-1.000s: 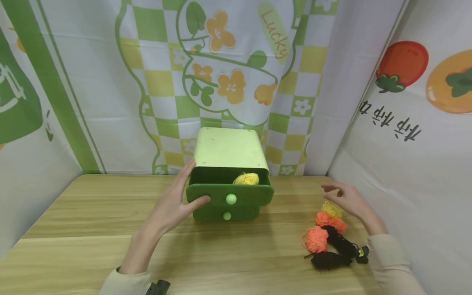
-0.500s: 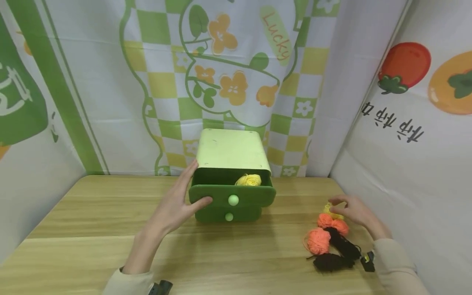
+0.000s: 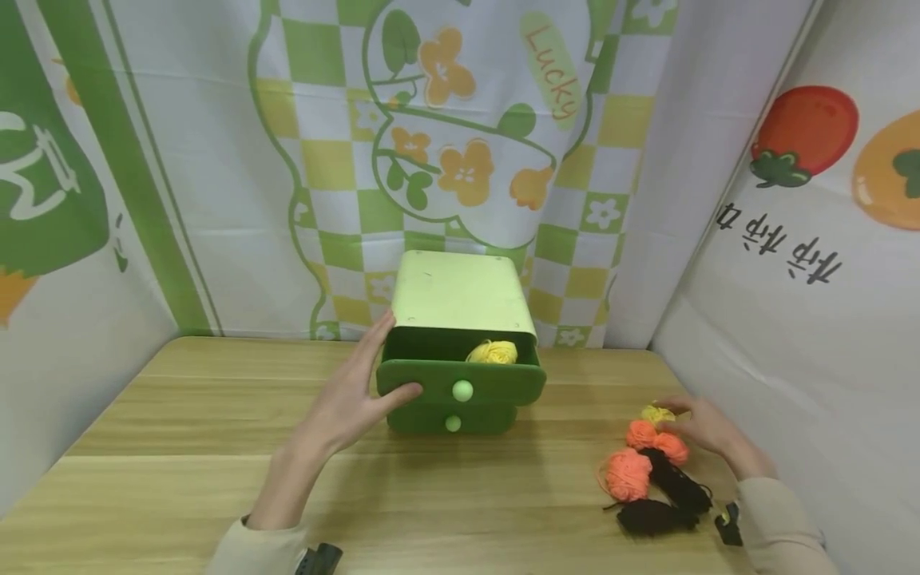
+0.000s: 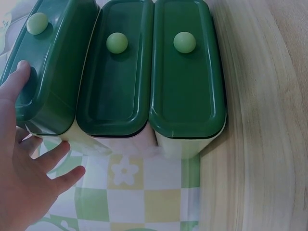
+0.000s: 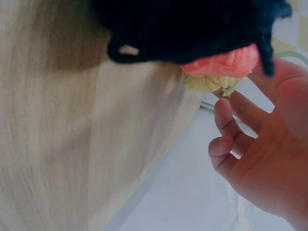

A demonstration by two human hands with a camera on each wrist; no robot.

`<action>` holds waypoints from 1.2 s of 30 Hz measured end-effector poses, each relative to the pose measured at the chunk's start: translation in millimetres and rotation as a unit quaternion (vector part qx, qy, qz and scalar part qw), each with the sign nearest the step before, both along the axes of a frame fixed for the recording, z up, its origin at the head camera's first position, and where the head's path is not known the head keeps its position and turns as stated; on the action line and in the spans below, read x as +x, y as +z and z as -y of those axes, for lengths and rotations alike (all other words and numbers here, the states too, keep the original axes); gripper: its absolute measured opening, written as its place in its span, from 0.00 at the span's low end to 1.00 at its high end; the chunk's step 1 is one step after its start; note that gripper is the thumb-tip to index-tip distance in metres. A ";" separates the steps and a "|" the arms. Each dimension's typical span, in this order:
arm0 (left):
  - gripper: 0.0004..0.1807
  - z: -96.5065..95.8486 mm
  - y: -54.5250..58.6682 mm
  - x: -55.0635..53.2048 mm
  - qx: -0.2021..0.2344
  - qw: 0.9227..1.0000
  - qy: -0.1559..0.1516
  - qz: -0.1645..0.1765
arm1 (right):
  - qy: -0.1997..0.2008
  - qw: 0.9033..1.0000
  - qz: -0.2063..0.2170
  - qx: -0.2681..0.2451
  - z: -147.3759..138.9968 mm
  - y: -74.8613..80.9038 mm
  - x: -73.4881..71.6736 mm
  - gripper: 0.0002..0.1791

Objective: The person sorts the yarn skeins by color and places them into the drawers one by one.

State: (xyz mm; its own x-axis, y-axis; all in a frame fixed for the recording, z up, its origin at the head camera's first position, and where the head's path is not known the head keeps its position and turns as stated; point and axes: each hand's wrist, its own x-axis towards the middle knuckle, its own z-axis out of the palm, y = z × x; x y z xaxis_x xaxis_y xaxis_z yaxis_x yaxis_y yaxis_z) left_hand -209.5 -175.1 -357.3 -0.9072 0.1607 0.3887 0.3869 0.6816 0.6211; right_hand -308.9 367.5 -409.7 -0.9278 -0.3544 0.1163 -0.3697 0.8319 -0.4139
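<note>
While the left hand [image 3: 338, 411] lies along the left side of the drawer unit [image 3: 460, 291], its thumb rests on the front of the top drawer [image 3: 431, 382]. The fingers of this hand are extended and spread; they are not curled around any item. The top drawer stands partly pulled out and contains a yellow yarn ball [image 3: 494, 352], located toward the right side of the compartment. Below it, the middle drawer [image 4: 115, 79] and the bottom drawer [image 4: 185, 89] sit further in; each front carries a round, light green knob.

The right hand [image 3: 707, 427] is at the far end of the yarn group, with thumb and index finger on either side of a small yellow skein [image 3: 657, 414]. Whether the fingertips press on this skein cannot be told. The skein is on the wooden table [image 3: 216, 423], to the right of the unit and well apart from it. Nearer the person, in sequence, are two small orange skeins [image 3: 641, 434], a larger orange ball [image 3: 628, 476] and two black bundles [image 3: 656, 517].
</note>
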 end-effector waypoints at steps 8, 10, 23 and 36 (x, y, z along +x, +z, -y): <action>0.55 -1.5 0.2 0.8 0.005 1.000 -0.004 -0.003 | -0.009 1.000 0.018 0.004 -1.1 -1.2 0.3 0.24; 0.55 -2.1 0.2 0.5 0.004 1.000 -0.004 -0.002 | -0.010 1.000 0.012 0.003 -1.2 -2.1 0.8 0.23; 0.55 -0.7 0.4 1.7 0.006 1.000 0.001 0.001 | -0.039 0.999 -0.017 0.028 1.4 -3.7 0.6 0.21; 0.55 -0.9 1.2 1.9 0.003 1.000 0.001 -0.002 | -0.063 0.997 -0.047 0.017 3.4 0.4 2.9 0.21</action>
